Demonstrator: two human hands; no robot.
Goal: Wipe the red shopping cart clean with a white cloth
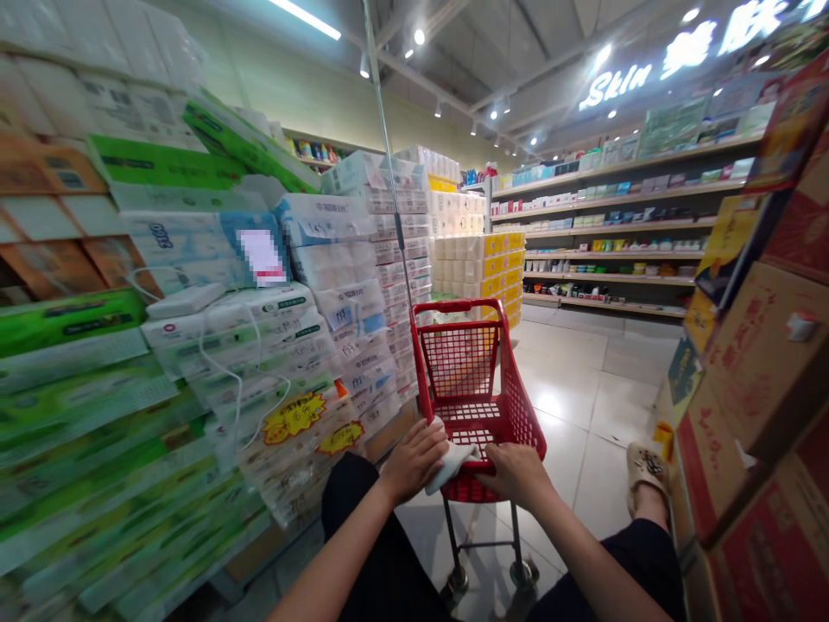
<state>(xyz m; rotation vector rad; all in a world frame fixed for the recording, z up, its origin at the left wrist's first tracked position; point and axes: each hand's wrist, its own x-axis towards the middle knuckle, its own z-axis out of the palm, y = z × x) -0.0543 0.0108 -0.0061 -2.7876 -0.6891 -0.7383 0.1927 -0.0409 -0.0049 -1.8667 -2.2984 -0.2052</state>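
Observation:
A red plastic shopping cart (pixel 528 432) with a grid basket stands in front of me, between my legs. My left hand (pixel 418 458) is closed over a white cloth (pixel 453 462), pressing it against the near left corner of the basket. The cloth's loose end trails along the near rim towards the right. My right hand (pixel 515 471) grips the near rim of the cart, its thumb by the cloth's end; the fingertips are hidden behind the rim. A tall thin metal pole (pixel 390 164) rises by the cart's far left corner.
Stacked tissue packs (pixel 350 302) line the left side, with a phone-like blurred screen (pixel 261 257), a white box (pixel 186 301) and cables on them. Cardboard boxes (pixel 744 345) are piled close on the right. Stocked shelves (pixel 596 229) stand at the back beyond the tiled floor (pixel 576 380).

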